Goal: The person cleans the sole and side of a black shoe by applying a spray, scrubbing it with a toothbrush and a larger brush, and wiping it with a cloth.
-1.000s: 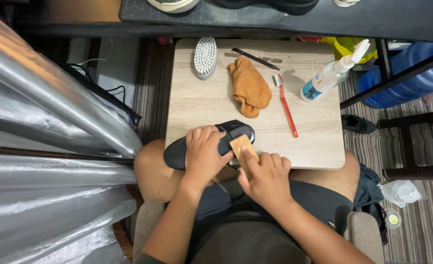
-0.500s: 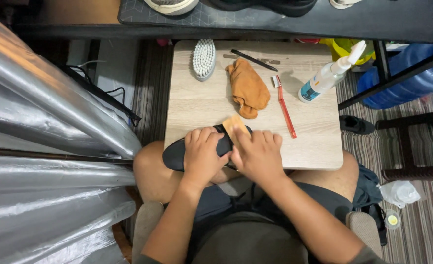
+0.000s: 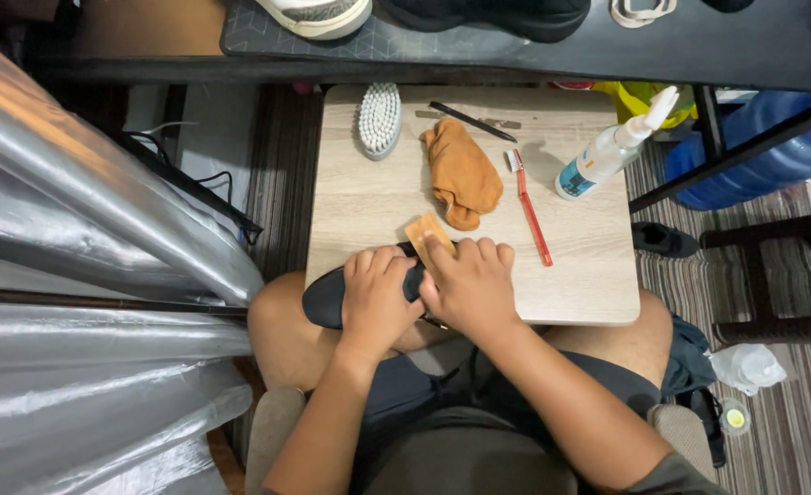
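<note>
A black shoe (image 3: 325, 298) lies on its side at the near edge of a small wooden table (image 3: 589, 266), over my knees. My left hand (image 3: 376, 302) presses down on the shoe's middle and holds it. My right hand (image 3: 468, 284) grips a small wooden-backed brush (image 3: 424, 229) and rests it on the shoe's right end, which both hands mostly hide.
On the table lie a white-bristled scrub brush (image 3: 379, 119), an orange cloth (image 3: 462, 174), a red toothbrush (image 3: 529, 209), a thin black tool (image 3: 471, 121) and a white spray bottle (image 3: 613, 147). Shoes sit on a dark shelf (image 3: 754, 46) beyond. Silver sheeting (image 3: 85, 275) fills the left; a blue water jug (image 3: 772, 165) stands right.
My right hand has carried the small brush leftward and forward along the shoe. The left hand stays pressed on the shoe.
</note>
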